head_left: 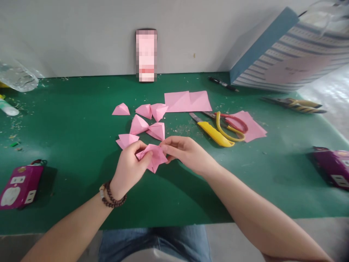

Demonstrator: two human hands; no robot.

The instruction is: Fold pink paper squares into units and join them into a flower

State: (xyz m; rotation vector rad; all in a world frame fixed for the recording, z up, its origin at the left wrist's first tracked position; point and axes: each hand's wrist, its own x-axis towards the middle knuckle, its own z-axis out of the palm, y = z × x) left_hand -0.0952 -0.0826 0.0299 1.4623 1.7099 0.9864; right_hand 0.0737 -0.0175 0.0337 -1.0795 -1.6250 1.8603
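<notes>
Denim lap (154, 242) below left hand (128, 169) and right hand (189, 154), fingers closed, pinching folded pink paper (155, 156), tip and long axis pointing toward lap.

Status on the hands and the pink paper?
Left hand and right hand both holding folded pink paper piece. Other folded pink pieces just beyond. Yellow utility knife off to the right.
</notes>
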